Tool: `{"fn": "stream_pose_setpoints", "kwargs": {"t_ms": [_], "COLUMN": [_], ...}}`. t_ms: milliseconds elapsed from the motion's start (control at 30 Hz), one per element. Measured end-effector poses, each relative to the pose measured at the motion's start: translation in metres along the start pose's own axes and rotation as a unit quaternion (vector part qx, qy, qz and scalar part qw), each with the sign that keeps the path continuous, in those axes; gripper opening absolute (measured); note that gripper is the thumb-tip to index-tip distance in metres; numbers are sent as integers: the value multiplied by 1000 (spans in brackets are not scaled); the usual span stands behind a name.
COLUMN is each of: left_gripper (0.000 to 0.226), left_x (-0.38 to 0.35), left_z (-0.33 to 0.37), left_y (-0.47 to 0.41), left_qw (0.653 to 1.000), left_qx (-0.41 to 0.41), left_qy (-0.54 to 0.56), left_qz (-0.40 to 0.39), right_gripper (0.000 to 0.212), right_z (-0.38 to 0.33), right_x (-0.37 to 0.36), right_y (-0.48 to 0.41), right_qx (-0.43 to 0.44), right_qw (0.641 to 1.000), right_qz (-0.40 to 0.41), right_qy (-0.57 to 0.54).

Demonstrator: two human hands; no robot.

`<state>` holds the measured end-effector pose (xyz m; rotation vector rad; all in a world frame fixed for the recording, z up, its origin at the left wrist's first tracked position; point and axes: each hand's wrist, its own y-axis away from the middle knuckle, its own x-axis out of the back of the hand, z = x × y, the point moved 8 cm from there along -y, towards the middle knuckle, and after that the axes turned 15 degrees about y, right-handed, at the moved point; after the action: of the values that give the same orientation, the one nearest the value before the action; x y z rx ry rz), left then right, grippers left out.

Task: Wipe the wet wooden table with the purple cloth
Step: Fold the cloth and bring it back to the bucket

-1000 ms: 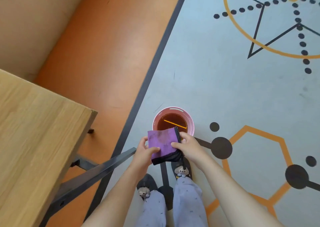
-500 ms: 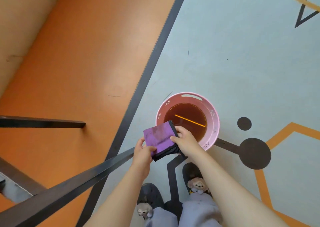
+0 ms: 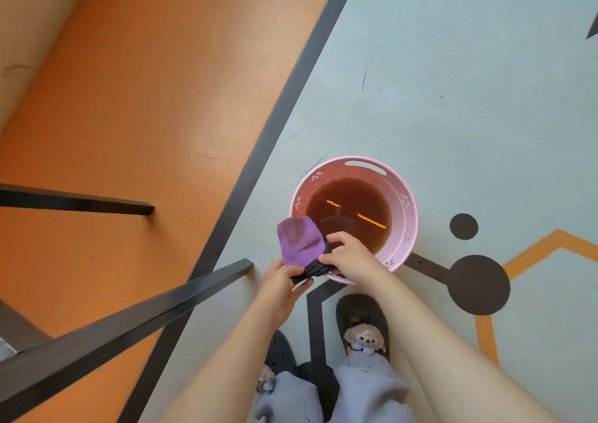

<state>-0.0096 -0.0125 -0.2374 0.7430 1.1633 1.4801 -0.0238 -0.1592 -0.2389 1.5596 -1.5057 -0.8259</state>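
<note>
The purple cloth (image 3: pixel 299 241), dark-edged and damp-looking, is bunched at its lower end between both hands, just at the near-left rim of a pink bucket (image 3: pixel 408 209) that holds brownish water. My left hand (image 3: pixel 280 278) grips the twisted dark end from below. My right hand (image 3: pixel 348 256) pinches the same end from the right, over the bucket's rim. The wooden tabletop is out of view; only its black metal legs (image 3: pixel 136 312) show at left.
A second black leg (image 3: pixel 77 200) lies across the orange floor at left. A dark stripe (image 3: pixel 284 99) divides orange floor from pale blue floor with black dots and orange lines. My slippered feet (image 3: pixel 362 322) stand just behind the bucket.
The view dropped toward the floor, so the wooden tabletop left the frame. The cloth went from a flat fold to bunched and twisted at its lower end, held beside the bucket's rim.
</note>
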Motion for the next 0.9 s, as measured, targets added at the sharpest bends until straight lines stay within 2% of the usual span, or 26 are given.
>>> {"fn": "stream_pose_setpoints", "kwargs": {"t_ms": [233,333,400,433,500,600,733,900], "left_gripper": [31,40,30,27,30,36,44,39], "left_x": [-6,5,7,4,-7,-18,-17,-23], "left_z": [5,25,38,39,31,27,41,70], "left_y": [0,9,19,23,23,34,65,134], "left_qw": [991,973,949,945,950,951,941,924], "left_qx": [-44,-133,-200,-207,-182,-140,-142,-179], "left_qy": [-123,-165,-207,-225,-246,-272,-302,-333], "left_qz": [25,96,126,116,66,34,54,53], "right_gripper": [35,42,39,39,44,49,50,42], "right_z": [-15,-35,-43,-44,-38,-28,-39,-74], "right_x": [-2,10,11,6,-11,-23,-11,15], "right_y": [-5,12,24,26,26,31,59,119], "right_qx": [39,89,125,135,129,90,71,75], "right_qw": [984,948,929,926,934,955,960,950], "right_qz": [93,202,244,233,161,88,92,103], "right_qy": [150,228,250,265,291,270,255,286]}}
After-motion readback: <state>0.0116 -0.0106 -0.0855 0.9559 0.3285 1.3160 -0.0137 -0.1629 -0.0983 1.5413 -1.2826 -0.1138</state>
